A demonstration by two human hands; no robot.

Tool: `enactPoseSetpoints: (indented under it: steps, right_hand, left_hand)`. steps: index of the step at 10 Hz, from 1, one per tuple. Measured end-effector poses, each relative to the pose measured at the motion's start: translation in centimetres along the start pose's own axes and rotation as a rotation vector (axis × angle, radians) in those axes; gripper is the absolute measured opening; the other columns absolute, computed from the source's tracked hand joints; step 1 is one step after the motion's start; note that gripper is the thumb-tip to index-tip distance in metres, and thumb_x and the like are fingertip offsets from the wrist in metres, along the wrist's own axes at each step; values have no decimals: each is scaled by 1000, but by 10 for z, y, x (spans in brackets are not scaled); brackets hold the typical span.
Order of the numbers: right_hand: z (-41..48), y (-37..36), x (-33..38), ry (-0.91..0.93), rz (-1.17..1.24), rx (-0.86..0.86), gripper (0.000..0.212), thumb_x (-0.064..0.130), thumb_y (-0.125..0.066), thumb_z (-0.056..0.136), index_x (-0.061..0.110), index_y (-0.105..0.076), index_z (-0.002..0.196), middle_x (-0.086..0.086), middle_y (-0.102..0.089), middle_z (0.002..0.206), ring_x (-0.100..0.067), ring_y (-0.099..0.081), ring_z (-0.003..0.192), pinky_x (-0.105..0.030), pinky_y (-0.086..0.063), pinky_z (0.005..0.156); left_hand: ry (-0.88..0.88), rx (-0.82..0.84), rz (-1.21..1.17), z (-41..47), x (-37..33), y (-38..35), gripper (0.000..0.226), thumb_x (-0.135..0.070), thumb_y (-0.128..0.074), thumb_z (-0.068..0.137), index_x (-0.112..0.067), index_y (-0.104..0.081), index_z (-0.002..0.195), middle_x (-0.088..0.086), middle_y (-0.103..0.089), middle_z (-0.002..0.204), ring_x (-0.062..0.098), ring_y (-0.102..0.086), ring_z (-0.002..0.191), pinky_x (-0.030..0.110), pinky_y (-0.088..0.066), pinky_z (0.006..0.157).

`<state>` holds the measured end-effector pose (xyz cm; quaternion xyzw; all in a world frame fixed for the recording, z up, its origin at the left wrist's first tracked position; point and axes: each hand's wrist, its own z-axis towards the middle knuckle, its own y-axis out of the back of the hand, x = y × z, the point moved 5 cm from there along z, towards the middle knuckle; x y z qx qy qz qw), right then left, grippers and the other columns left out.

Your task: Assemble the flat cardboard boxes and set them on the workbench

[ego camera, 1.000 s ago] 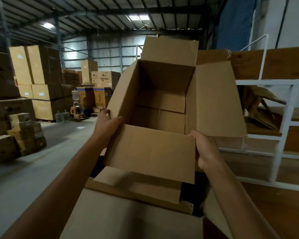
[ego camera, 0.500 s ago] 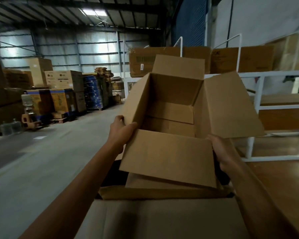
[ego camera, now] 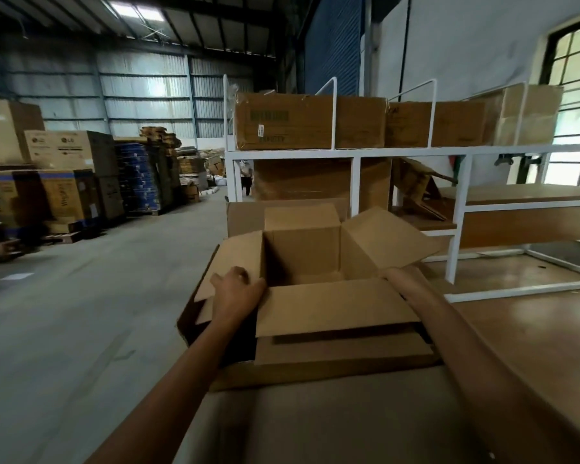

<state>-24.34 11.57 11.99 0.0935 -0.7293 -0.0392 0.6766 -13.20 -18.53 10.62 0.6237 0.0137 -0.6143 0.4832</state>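
Warehouse bay under a steel roof with corrugated walls; concrete floor [ego camera: 81, 329] fills the left of my feed. Items as I log them from the head view:

1. Cardboard box [ego camera: 302, 252]: brown, erected, mouth up, all four top flaps standing open. It sits at centre view, in front of the rack and just left of the workbench. The near flap hides its base, so I cannot tell whether it rests on anything or hangs in the hands.
2. Left hand [ego camera: 236, 293]: at the box's near left corner, fingers curled over the left flap, gripping the box.
3. Right hand [ego camera: 394, 276]: at the near right corner. Only the wrist end shows and the fingers are behind the near flap, so I cannot tell whether it grips or lies loose.
4. Flat cardboard [ego camera: 342, 358]: sheets lying below the box on my side of it. A larger sheet fills the bottom of the feed.
5. Workbench [ego camera: 516, 333]: wooden top, right of the box.
6. Rack [ego camera: 355, 175]: white metal frame, its lower rail lying on the workbench top.
7. Sealed cartons [ego camera: 308, 122]: a row on the rack's top shelf, between wire dividers.
8. Stacked cartons [ego camera: 67, 182]: far left, some printed.
9. Window [ego camera: 576, 95]: upper right, bright
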Motion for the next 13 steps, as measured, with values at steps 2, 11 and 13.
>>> enactPoseSetpoints:
  steps: [2,11,13]
  right_hand:
    - [-18,10,-11,-63,188,-35,33,10,-64,90,3,-56,121,-16,-64,101,-25,-62,84,-35,-53,61]
    - [-3,-52,-31,544,-1106,69,50,50,-26,100,25,-46,61,-1,-59,74,-21,-58,76,-44,-46,86]
    - [-5,-47,-11,639,-937,-9,39,50,-42,97,26,-61,121,-2,-60,128,-24,-53,121,-47,-43,102]
  left_hand:
    - [-245,159,311,-2,2,-3,21,-37,-62,90,-20,-73,95,2,-71,101,12,-65,79,36,-58,75]
    - [-428,447,734,-18,-43,-82,63,-55,-19,101,-14,-66,96,6,-66,96,21,-63,88,34,-43,77]
    - [-637,240,527,-18,-64,-62,47,-52,-29,100,-23,-56,124,1,-56,128,21,-54,117,36,-47,94]
